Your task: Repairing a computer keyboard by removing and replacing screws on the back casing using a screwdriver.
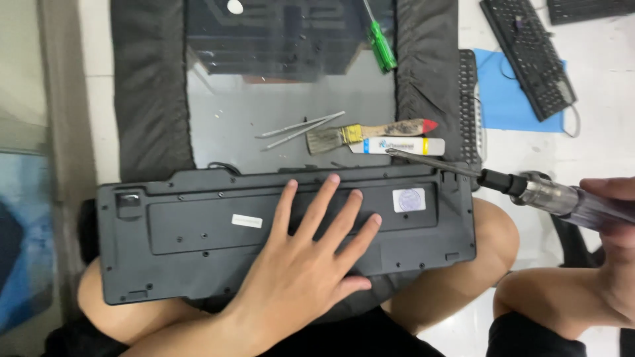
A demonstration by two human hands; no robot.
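A black keyboard [198, 231] lies upside down across my lap, back face up, with two small stickers on it. My left hand [311, 258] rests flat on its middle, fingers spread. My right hand [612, 211] at the right edge grips a screwdriver [529, 188] with a clear handle and black collar. Its long shaft runs left, and its tip [390, 152] is over the keyboard's far edge.
On a grey mat [264, 106] beyond the keyboard lie tweezers [297, 129], a paintbrush [370, 132], a white tube [397, 146] and a green-handled screwdriver [381, 43]. More black keyboards [529, 53] sit on the white floor at upper right, one partly on a blue sheet [509, 92].
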